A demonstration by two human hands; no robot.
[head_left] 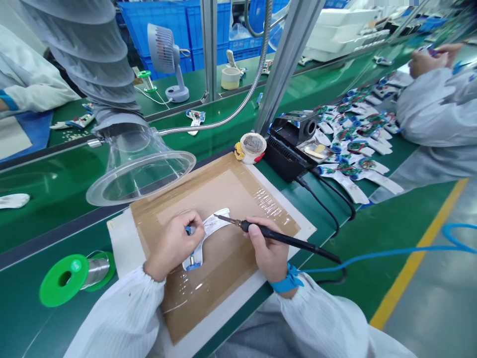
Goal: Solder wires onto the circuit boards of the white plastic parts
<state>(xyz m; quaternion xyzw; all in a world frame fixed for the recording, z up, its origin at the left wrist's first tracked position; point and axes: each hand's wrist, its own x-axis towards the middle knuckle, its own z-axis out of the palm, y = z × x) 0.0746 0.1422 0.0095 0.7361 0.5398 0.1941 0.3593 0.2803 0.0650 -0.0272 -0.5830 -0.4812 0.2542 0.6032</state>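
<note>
My right hand grips a soldering iron like a pen. Its metal tip lies over the upper end of a white curved plastic housing, though I cannot tell whether it touches. My left hand is closed, its fingers pinched on the middle of the housing. A small blue part shows between those fingers. At the housing's lower end sits a blue and metal component. Under everything is a tape-covered cardboard mat. A green spool of solder wire lies left of my left arm.
A clear fume hood hangs left of the mat. Behind the mat stand a small round pot and a black soldering station. Several wired white housings lie to the right, near a co-worker's sleeve. A blue cord trails from my right wrist.
</note>
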